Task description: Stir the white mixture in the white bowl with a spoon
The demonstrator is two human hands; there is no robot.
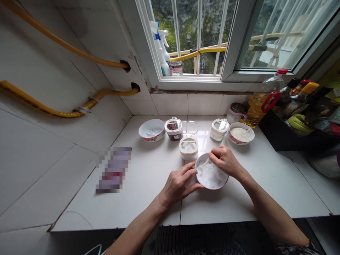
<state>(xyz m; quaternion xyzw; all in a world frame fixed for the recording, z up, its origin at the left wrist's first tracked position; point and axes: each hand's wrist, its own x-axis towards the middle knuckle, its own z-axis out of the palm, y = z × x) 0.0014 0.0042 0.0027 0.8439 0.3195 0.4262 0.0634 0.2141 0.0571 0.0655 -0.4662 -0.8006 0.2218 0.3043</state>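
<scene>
A pink-rimmed bowl (220,186) of white grainy stuff (214,176) stands near the front of the counter. My left hand (179,183) steadies its left side, fingers and thumb spread along the rim. Pinched in my right hand (224,161) is a small white spoon (204,165), its tip down among the grains. Just behind the bowl, a small clear container (188,154) with white contents has its clear lid (188,127) swung up. My right fingers hide the end of the spoon's handle.
Behind are a floral bowl (148,135), a container of dark red pieces (174,134), a lidded clear container (219,134) and a bowl of pale grains (241,142). An oil bottle (259,104) and black rack (276,136) stand right. A blurred purplish packet (114,171) lies left.
</scene>
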